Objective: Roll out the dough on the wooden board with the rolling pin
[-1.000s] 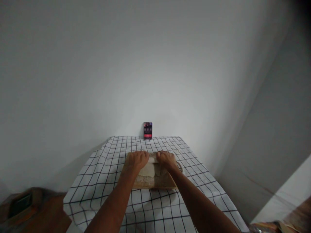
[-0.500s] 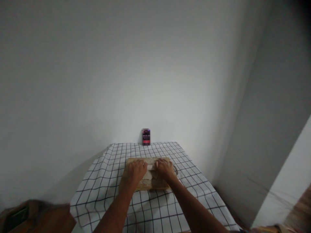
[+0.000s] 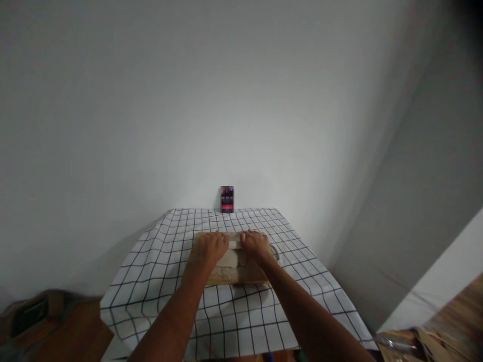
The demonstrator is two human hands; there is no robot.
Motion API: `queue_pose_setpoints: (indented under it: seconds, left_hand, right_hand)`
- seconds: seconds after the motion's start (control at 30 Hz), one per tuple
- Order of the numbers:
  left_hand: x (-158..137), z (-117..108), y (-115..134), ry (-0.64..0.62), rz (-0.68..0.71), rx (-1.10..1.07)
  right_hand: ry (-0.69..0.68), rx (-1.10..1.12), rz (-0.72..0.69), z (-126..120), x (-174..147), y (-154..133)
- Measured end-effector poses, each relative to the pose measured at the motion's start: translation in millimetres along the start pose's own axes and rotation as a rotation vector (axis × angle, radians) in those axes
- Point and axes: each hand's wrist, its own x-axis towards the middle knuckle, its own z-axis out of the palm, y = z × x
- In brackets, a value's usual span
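Note:
A wooden board (image 3: 241,275) lies on the checked cloth, with a flat sheet of pale dough (image 3: 228,259) on it. Across the far part of the dough runs a pale rolling pin (image 3: 234,245), seen only in the gap between my hands. My left hand (image 3: 213,246) is closed over the pin's left part, fingers curled down. Over its right part, my right hand (image 3: 255,245) is closed the same way. Both hands cover the ends of the pin and some of the dough.
A white cloth with dark checks (image 3: 241,322) covers the table. At its far edge a dark, blurred-out upright object (image 3: 227,199) leans by the wall. A loop (image 3: 275,253) sticks out at the board's right. Brown items (image 3: 405,344) lie low at right.
The view has tilted down, so the table and board sit higher in the picture. More of the dough shows between my forearms. Both hands keep their hold on the rolling pin.

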Motion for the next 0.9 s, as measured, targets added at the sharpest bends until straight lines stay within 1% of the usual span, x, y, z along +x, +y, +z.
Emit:
queue_pose_setpoints:
  seconds: [0.17, 0.3, 0.37, 0.5, 0.63, 0.73, 0.9]
  left_hand:
    - [18.7, 12.1, -7.9, -0.058, 0.016, 0.052]
    - [24.0, 12.9, -8.3, -0.066, 0.002, 0.055]
    - [23.3, 10.9, -7.1, -0.057, 0.006, 0.06]
    - [17.6, 2.5, -3.5, -0.061, -0.018, 0.073]
    - [8.7, -9.1, 1.1, -0.043, 0.001, 0.006]
    - [1.1, -17.6, 7.1, -0.04, -0.039, -0.024]
    - [-12.4, -29.6, 21.2, -0.069, -0.108, -0.035]
  right_hand:
    - [-0.081, -0.033, -0.016, 1.4, 18.7, 7.3]
    - [-0.115, -0.055, -0.049, 2.6, 26.6, 10.1]
    - [-0.114, -0.051, -0.043, 3.3, 26.6, 9.7]
    - [-0.064, -0.04, -0.038, 1.8, 17.8, 6.3]
    - [0.001, -0.017, -0.052, -2.6, 2.9, 1.6]
    - [0.038, 0.008, -0.052, -4.1, -8.4, -1.6]
    - [0.022, 0.091, 0.01, -3.6, -25.4, -5.5]
